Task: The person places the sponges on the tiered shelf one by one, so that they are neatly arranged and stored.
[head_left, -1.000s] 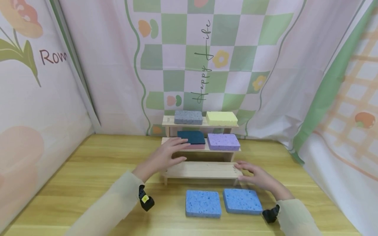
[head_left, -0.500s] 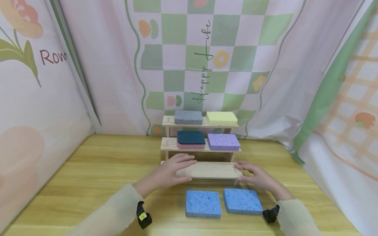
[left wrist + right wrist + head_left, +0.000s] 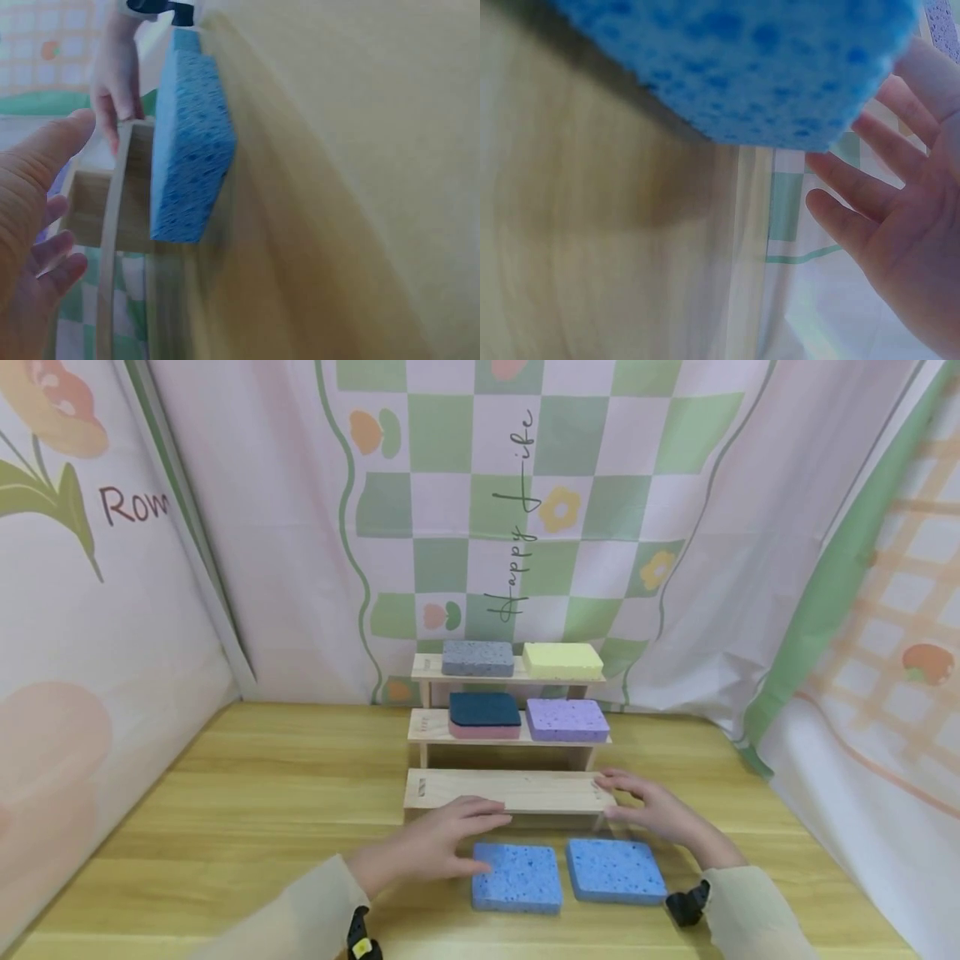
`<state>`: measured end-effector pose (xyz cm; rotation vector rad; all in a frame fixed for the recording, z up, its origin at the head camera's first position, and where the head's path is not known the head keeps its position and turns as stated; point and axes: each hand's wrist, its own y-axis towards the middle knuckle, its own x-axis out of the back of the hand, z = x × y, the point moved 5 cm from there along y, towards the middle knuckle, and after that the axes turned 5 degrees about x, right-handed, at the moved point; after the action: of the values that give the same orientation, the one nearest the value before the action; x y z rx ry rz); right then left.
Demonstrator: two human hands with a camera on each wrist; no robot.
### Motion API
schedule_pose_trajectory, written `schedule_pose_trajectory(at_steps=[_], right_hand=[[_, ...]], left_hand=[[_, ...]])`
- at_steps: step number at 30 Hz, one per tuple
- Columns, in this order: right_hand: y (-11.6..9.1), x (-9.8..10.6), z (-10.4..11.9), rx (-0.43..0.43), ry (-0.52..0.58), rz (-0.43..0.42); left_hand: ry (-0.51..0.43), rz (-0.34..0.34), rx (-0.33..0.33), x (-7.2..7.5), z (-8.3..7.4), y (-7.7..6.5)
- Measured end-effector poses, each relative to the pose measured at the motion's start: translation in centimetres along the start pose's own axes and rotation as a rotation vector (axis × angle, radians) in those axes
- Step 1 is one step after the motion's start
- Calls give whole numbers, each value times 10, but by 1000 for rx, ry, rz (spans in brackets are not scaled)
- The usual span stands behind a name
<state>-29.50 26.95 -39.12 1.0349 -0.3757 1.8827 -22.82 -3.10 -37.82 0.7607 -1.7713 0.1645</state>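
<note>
Two blue speckled sponges lie side by side on the table in front of a three-tier wooden stand [image 3: 502, 790]. Over the left blue sponge [image 3: 525, 881] reaches my left hand [image 3: 431, 845], fingers spread and thumb across its left edge; whether it touches cannot be told. My right hand [image 3: 660, 810] is at the right end of the lowest tier, fingertips at that board's edge, just behind the right blue sponge [image 3: 617, 870]. In the right wrist view, the right hand's fingers [image 3: 855, 187] look relaxed, with nothing gripped.
The top tier bears a grey sponge [image 3: 477, 658] and a yellow sponge [image 3: 562, 661]. On the middle tier sit a pink sponge with a dark teal top [image 3: 484, 714] and a purple sponge [image 3: 567, 720]. Printed curtains [image 3: 285, 527] hang behind and at both sides.
My left hand has come down and toward me, from beside the teal-topped sponge, past the lowest tier, to the left blue sponge. My right hand has stayed in place.
</note>
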Motion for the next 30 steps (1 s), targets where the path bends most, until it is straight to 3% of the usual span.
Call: schedule_pose_trajectory(at_steps=[11,19,30], right_hand=[[-1,0,0,-12,-9,6],[-1,2,6,1,-65,2],[-1,3,13,15,-107,5]], left_hand=[[-101,176,103,-27,-3,-10],[-70,174,74,-33,-4,-9],[-91,222,144,-37,0,-9]])
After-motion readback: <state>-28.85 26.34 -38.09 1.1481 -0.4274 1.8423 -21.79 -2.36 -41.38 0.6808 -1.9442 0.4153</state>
